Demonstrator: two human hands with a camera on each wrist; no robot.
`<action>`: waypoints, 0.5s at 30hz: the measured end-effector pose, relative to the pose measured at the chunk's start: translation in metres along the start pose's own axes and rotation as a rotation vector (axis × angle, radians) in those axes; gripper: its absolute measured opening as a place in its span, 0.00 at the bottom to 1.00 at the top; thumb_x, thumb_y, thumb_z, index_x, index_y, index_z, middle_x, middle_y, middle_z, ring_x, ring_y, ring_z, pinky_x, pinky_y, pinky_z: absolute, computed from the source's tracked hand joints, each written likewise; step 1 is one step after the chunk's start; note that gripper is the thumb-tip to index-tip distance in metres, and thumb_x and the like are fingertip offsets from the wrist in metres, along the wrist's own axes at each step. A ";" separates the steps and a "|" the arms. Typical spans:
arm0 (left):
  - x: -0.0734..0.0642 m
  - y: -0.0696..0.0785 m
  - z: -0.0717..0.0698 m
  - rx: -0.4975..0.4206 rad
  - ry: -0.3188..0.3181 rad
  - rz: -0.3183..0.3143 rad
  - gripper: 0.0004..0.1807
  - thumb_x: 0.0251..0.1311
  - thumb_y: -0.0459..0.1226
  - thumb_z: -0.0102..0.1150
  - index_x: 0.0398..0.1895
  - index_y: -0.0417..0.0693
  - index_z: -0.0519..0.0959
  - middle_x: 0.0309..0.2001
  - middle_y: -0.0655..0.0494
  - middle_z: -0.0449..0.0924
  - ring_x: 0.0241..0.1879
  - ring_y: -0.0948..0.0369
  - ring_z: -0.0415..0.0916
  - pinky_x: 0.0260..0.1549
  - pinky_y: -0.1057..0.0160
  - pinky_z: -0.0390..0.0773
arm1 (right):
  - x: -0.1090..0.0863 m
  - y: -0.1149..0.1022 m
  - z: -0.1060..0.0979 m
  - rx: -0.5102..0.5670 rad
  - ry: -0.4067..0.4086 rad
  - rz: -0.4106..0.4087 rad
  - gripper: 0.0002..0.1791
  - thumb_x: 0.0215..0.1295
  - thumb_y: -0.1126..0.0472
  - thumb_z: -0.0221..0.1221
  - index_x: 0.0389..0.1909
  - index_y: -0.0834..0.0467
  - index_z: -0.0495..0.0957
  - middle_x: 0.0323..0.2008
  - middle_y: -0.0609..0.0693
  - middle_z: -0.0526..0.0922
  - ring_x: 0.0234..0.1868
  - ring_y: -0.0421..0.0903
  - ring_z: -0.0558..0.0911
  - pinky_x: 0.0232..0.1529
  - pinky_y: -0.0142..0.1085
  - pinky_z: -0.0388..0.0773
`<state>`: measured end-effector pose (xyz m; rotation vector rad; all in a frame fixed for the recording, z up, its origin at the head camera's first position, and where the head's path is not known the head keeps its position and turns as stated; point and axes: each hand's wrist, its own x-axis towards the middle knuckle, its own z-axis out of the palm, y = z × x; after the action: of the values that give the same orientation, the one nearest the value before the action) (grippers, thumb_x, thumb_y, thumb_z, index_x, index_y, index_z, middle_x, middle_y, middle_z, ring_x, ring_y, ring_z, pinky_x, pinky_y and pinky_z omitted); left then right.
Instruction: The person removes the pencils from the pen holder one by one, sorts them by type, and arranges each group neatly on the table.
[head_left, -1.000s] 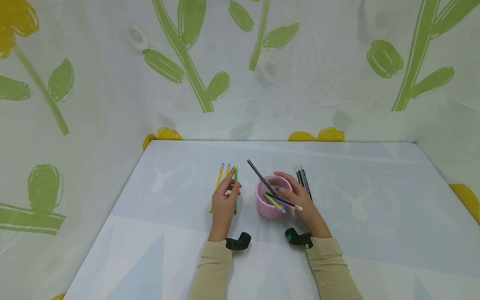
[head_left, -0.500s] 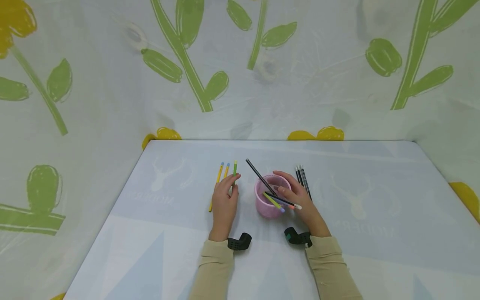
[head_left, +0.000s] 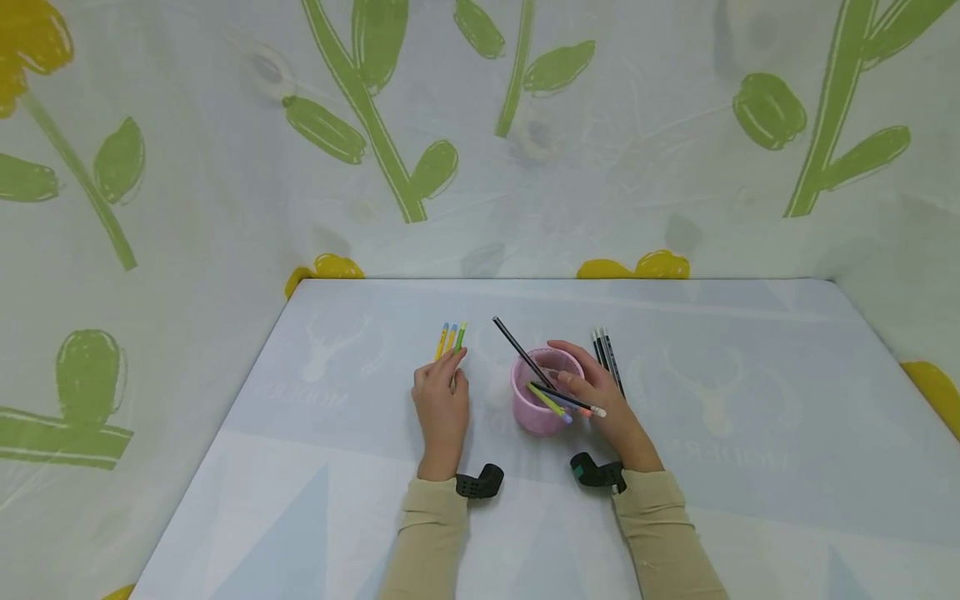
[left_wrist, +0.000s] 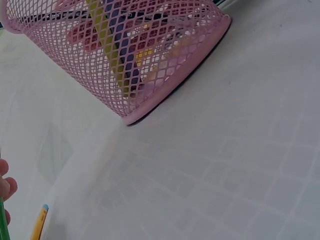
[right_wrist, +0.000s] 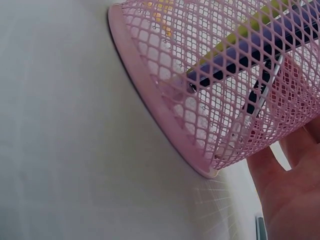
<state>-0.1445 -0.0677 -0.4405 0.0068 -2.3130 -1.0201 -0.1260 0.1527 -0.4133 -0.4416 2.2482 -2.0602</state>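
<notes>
My left hand [head_left: 441, 410] pinches a green pencil [head_left: 461, 336] just right of two yellow pencils [head_left: 440, 343] with blue ends. At the edge of the left wrist view, fingertips [left_wrist: 5, 187] touch the green pencil [left_wrist: 2, 220]. A pink mesh pen holder [head_left: 534, 418] stands in the middle, and my right hand [head_left: 615, 412] grips its right side. In the right wrist view, that palm [right_wrist: 295, 192] lies against the mesh wall [right_wrist: 235, 145]. Inside the holder lean a dark pencil [head_left: 517, 346], a black pencil with a white end [head_left: 577, 404] and a yellow-green one [head_left: 547, 402].
Several black pencils [head_left: 611, 362] lie together on the table, just beyond the right hand. A patterned cloth wall [head_left: 480, 242] rises behind the table's back edge. The pale table [head_left: 750, 500] stretches out on both sides.
My left hand has moved left with the green pencil, bringing it from apart to close beside the yellow pencils. The right hand and the pen holder have stayed put.
</notes>
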 end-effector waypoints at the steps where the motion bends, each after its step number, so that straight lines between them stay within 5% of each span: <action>1: 0.000 0.000 0.000 0.007 0.000 -0.006 0.16 0.52 0.28 0.55 0.44 0.50 0.80 0.48 0.53 0.77 0.43 0.55 0.67 0.36 0.54 0.62 | 0.000 0.001 0.000 0.002 -0.001 -0.002 0.22 0.65 0.61 0.48 0.60 0.47 0.64 0.56 0.55 0.69 0.55 0.53 0.69 0.54 0.44 0.66; 7: 0.001 -0.002 0.002 0.020 0.032 -0.025 0.14 0.51 0.30 0.56 0.42 0.48 0.81 0.48 0.52 0.77 0.50 0.53 0.65 0.40 0.48 0.59 | 0.004 0.016 -0.003 0.023 -0.009 -0.007 0.22 0.65 0.60 0.48 0.61 0.47 0.63 0.57 0.56 0.68 0.55 0.54 0.70 0.53 0.40 0.67; 15: -0.001 -0.003 0.003 0.104 -0.086 -0.045 0.14 0.53 0.35 0.56 0.43 0.48 0.80 0.50 0.52 0.76 0.54 0.53 0.64 0.50 0.46 0.53 | 0.003 0.018 -0.004 0.044 -0.010 0.023 0.21 0.65 0.52 0.49 0.58 0.50 0.65 0.53 0.53 0.73 0.53 0.50 0.72 0.53 0.37 0.67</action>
<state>-0.1458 -0.0673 -0.4444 0.0577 -2.4522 -0.9382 -0.1330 0.1572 -0.4305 -0.4202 2.1868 -2.0872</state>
